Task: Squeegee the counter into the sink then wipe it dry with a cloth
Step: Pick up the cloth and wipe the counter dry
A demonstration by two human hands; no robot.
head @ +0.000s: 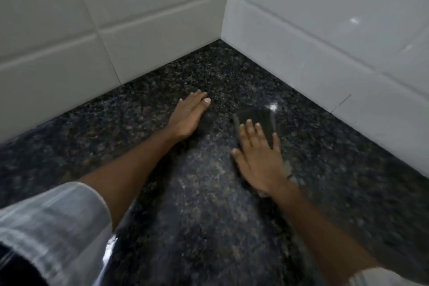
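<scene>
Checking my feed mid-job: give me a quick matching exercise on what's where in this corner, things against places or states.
Things:
1. left hand
2. right hand
3. dark pad
4. wall tiles

States:
A. white, behind the counter
B. flat, bare on the granite
C. under fingertips
D. pressing on the pad

Pairs: 1-B, 2-D, 3-C, 4-A
</scene>
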